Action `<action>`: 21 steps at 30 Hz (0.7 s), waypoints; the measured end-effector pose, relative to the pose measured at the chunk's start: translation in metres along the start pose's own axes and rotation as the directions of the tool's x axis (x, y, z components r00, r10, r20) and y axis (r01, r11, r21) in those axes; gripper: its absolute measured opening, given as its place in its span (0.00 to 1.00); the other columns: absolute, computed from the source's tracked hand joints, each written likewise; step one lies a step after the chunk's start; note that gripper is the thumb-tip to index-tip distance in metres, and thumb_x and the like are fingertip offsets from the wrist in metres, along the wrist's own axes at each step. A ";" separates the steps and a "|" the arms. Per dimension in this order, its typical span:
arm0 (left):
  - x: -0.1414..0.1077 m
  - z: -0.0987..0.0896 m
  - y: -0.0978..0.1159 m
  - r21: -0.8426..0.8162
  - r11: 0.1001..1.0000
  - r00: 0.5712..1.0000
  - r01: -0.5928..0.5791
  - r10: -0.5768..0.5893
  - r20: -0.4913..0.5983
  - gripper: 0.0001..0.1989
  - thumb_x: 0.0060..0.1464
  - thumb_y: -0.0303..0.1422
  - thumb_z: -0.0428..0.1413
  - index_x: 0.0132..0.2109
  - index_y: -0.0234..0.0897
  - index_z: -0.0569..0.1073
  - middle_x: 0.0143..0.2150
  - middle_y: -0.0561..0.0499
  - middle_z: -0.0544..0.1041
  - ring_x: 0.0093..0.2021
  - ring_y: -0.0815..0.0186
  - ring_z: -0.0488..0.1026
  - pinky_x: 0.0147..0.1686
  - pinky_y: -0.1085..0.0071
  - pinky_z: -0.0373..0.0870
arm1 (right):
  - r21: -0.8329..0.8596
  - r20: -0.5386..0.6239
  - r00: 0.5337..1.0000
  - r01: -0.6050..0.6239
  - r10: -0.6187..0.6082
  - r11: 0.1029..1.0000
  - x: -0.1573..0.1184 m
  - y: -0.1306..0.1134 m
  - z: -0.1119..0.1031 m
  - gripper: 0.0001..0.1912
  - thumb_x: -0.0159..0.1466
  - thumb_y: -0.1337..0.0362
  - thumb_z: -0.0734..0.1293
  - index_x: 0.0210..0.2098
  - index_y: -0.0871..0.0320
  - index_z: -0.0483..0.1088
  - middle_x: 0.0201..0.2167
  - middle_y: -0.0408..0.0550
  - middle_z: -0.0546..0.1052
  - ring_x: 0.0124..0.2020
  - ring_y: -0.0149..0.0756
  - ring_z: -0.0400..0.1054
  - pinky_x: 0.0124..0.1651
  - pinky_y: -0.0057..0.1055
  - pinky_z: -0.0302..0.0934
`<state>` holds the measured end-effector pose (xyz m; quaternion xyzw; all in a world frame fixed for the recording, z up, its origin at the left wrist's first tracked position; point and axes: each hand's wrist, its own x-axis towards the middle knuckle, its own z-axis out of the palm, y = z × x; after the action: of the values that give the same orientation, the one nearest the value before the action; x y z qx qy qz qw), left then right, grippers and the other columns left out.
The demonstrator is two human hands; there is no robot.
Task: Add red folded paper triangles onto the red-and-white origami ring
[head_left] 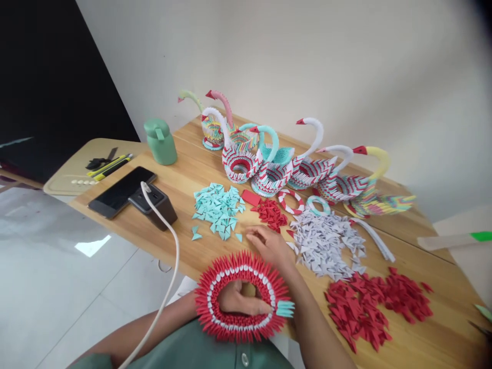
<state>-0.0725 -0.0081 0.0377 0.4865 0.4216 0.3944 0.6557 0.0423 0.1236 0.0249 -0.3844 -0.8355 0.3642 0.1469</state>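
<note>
My left hand (pixel 240 300) grips a ring-shaped origami piece (pixel 203 302) made of pointed red paper units with a row of white tips. Its thumb lies across the opening, and the other fingers are hidden beneath the ring. A few turquoise units (pixel 285 308) stick out from the ring's right side. Just beyond, my right hand (pixel 269 245) is low over the table, its fingers loosely apart and slightly bent. The fingertips are close to a loose turquoise triangle (pixel 239 237) and the pile of turquoise triangles (pixel 219 207). I see nothing held in them.
Behind are several paper swans (pixel 240 164). Loose units lie in a small red pile (pixel 272 214), a white pile (pixel 326 246) and larger red piles (pixel 357 307). A phone (pixel 123 192), a black box with a white cable (pixel 156 205) and a green cup (pixel 160 143) stand left.
</note>
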 end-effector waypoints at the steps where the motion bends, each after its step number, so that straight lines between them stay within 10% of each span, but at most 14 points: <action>1: 0.000 0.000 0.003 -0.023 1.000 0.998 -0.010 0.011 0.058 0.09 0.47 0.38 0.57 0.32 0.37 0.77 0.32 0.50 0.79 0.37 0.60 0.75 0.42 0.68 0.71 | -0.076 0.019 0.999 0.033 -0.032 0.997 0.003 -0.004 0.004 0.10 0.62 0.60 0.66 0.41 0.54 0.74 0.38 0.48 0.79 0.39 0.42 0.72 0.43 0.37 0.62; 10: -0.011 -0.008 -0.003 -0.051 0.998 0.998 0.022 -0.025 -0.053 0.10 0.47 0.37 0.59 0.33 0.34 0.77 0.32 0.50 0.78 0.37 0.61 0.73 0.41 0.68 0.69 | -0.165 0.057 0.996 0.070 -0.061 0.984 0.010 -0.016 0.012 0.05 0.59 0.67 0.67 0.28 0.56 0.67 0.29 0.45 0.74 0.33 0.38 0.68 0.36 0.32 0.59; 17: 0.005 -0.020 -0.009 -0.198 0.980 0.978 -0.003 -0.039 -0.204 0.14 0.42 0.41 0.63 0.28 0.35 0.72 0.27 0.52 0.75 0.31 0.65 0.70 0.38 0.69 0.68 | 0.473 -0.164 0.978 -0.034 0.126 0.881 -0.015 0.011 -0.036 0.07 0.59 0.59 0.68 0.33 0.56 0.70 0.22 0.40 0.72 0.24 0.33 0.67 0.31 0.30 0.62; 21: 0.015 -0.020 -0.009 -0.200 0.975 0.970 0.096 -0.137 -0.203 0.15 0.37 0.41 0.65 0.30 0.35 0.72 0.29 0.53 0.75 0.33 0.64 0.71 0.39 0.69 0.67 | 0.450 -0.343 0.928 0.028 0.144 0.892 -0.028 0.018 -0.041 0.10 0.57 0.59 0.71 0.37 0.55 0.75 0.32 0.46 0.77 0.32 0.37 0.70 0.38 0.34 0.64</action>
<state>-0.0858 0.0102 0.0234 0.3510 0.4788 0.4438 0.6713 0.0919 0.1312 0.0417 -0.4266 -0.6747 0.4724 0.3737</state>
